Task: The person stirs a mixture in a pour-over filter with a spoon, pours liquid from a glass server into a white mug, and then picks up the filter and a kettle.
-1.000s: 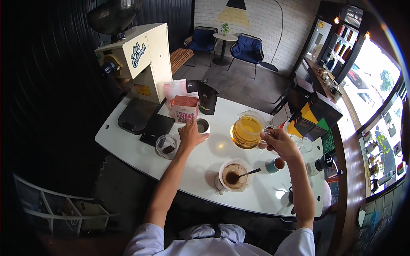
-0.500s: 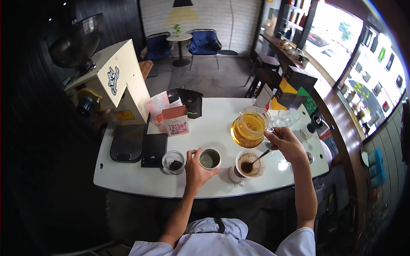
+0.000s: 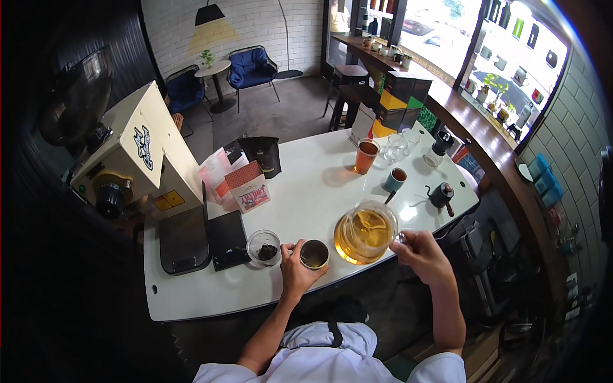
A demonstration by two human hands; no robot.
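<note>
My left hand (image 3: 297, 269) is closed around a round cup (image 3: 313, 255) with a little liquid showing inside it, held near the table's front edge. To the cup's right, my right hand (image 3: 426, 256) grips the handle of a glass jug (image 3: 357, 246) part filled with clear amber liquid. The jug is held up over the table and blocks what lies behind it. A dark spoon handle (image 3: 391, 196) sticks out past its far rim. Left of my left hand stands a clear glass (image 3: 262, 248) with dark grounds or leaves in the bottom.
On the left stand a cream grinder (image 3: 140, 147) and a flat black scale (image 3: 227, 239), with a red-and-white box (image 3: 248, 186) and bags behind. Farther right are a glass of reddish drink (image 3: 366, 157), a teal cup (image 3: 396, 179), several empty glasses (image 3: 397, 147) and a small dark kettle (image 3: 440, 195).
The view has swung to the right. My right hand has brought the jug lower and nearer to me, and it now covers the filter dripper seen earlier. My left hand keeps holding the cup.
</note>
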